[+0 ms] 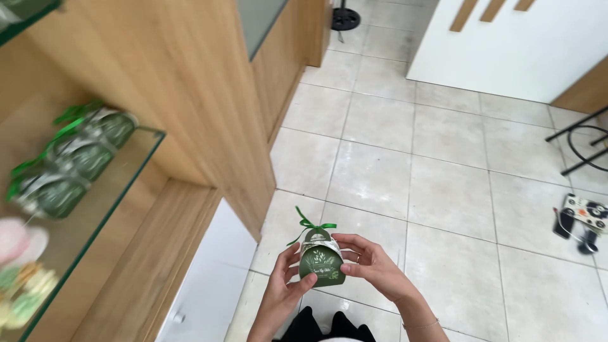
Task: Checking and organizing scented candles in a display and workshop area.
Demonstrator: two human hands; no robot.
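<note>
green box: small dark green gift box [322, 265] with leaf print and green ribbon bow [308, 227], held upright above the tiled floor [443, 190].
left hand: left hand [283, 285] closed on the box's left side, thumb on its front.
right hand: right hand [366, 264] pinching the box's right side near the top.
shelf: glass shelf [120, 183] at left, well apart, bearing similar green boxes [69, 161].
cabinet: wooden cabinet [190, 95] behind the shelf.
</note>
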